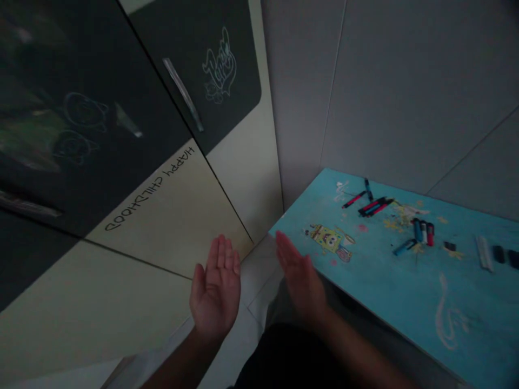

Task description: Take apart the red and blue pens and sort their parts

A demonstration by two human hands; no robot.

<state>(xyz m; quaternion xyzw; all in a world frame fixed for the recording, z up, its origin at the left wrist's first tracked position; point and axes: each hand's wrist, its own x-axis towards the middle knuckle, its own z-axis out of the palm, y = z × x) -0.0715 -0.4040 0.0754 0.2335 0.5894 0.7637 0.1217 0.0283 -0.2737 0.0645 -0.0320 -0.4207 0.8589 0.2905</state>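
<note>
My left hand (217, 292) is held out palm up, its fingers straight and the thumb a little apart; nothing lies in it. Facing it across a gap is my right hand (300, 278), turned on edge with the fingers stretched out and nothing visible in it. The right hand is nearest to the front edge of the blue table (389, 286). Behind the left hand stands the lower cream part of a cabinet (162, 270). Both hands are in the air, apart from each other.
Red and black markers (375, 207) lie in a pile on the table. Closer are several short markers (421, 232), a blue marker (404, 247) and a clear strip (484, 254). Dark cabinet doors carry metal handles (183, 94). A grey wall (389, 97) backs the table; pale floor tiles (259, 270) show below.
</note>
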